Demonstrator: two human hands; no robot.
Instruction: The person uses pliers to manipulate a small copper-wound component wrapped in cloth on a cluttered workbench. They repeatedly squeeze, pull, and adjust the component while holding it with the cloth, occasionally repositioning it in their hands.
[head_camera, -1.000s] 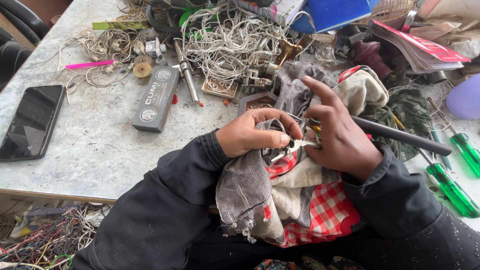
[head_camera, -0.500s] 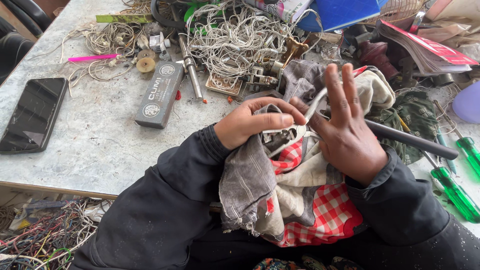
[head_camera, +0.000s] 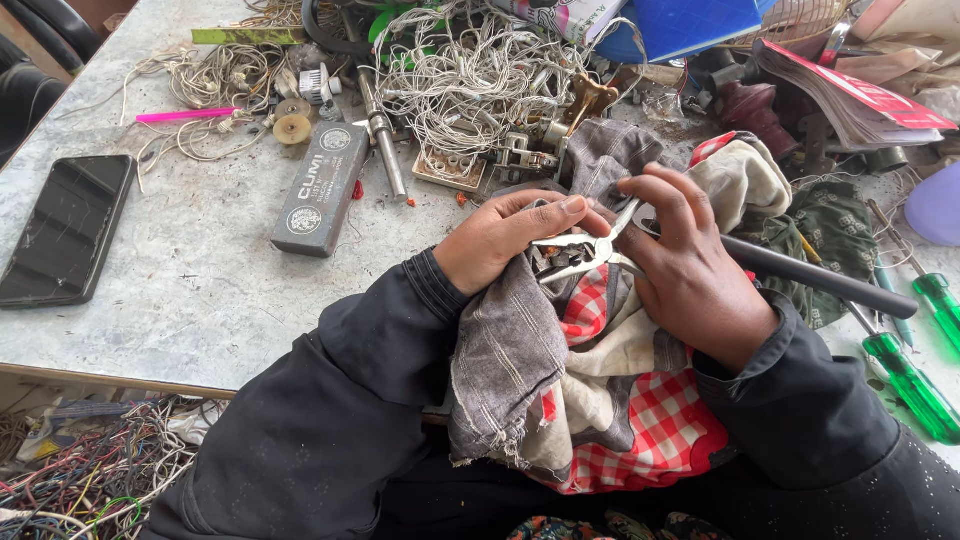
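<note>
Nearest the camera, a bundle of rags (head_camera: 600, 400), grey cloth over red-and-white check, hangs off the tabletop (head_camera: 200, 290) edge into the person's lap. It looks soft and limp and would sag wherever it is gripped. On top of it lie the pliers (head_camera: 580, 250), a small tool with bright metal jaws; they seem stiff, light and smooth, probably slippery on the bare metal, so the handles are the surer place to take hold.

The left hand (head_camera: 500, 235) curls its fingers (head_camera: 560, 208) over the cloth and the near side of the pliers, closed around them. The right hand (head_camera: 690, 270) bends its fingers (head_camera: 660, 195) down onto the tool's far end, pinching it; how tightly, the view does not show. A black rod (head_camera: 830, 285) runs out from under this hand.

Farther off sit a grey box (head_camera: 320, 190), a dark phone (head_camera: 65, 230), green-handled screwdrivers (head_camera: 910, 380), and a tangle of pale wire (head_camera: 470, 80).
</note>
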